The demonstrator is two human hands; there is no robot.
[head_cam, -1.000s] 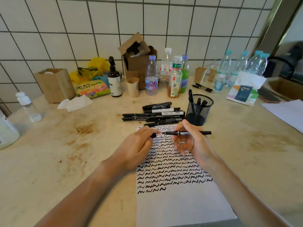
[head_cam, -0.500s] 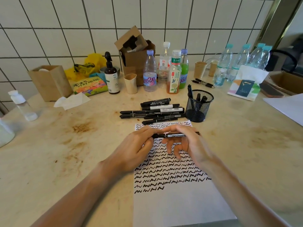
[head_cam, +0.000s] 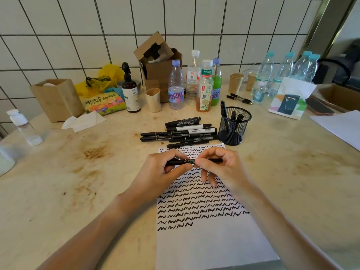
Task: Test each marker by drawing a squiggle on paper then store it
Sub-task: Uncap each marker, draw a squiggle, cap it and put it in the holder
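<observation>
Two hands grip one black marker (head_cam: 191,161) crosswise above the squiggled paper (head_cam: 214,246): left hand (head_cam: 163,172) pinching its left part, right hand (head_cam: 220,168) its right. Roughly seven markers (head_cam: 185,132) lie beyond the paper's far edge, just beside the mesh cup (head_cam: 232,126) holding three. Bare table (head_cam: 58,191) opens leftward.

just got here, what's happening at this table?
A person is testing markers. Both hands, left and right, grip one black marker level above a paper whose upper half is filled with rows of black squiggles. Whether its cap is on cannot be told. A pile of markers lies just beyond the paper, and a few already stand in the mesh cup beside it. Bottles and boxes crowd the back of the table.
</observation>
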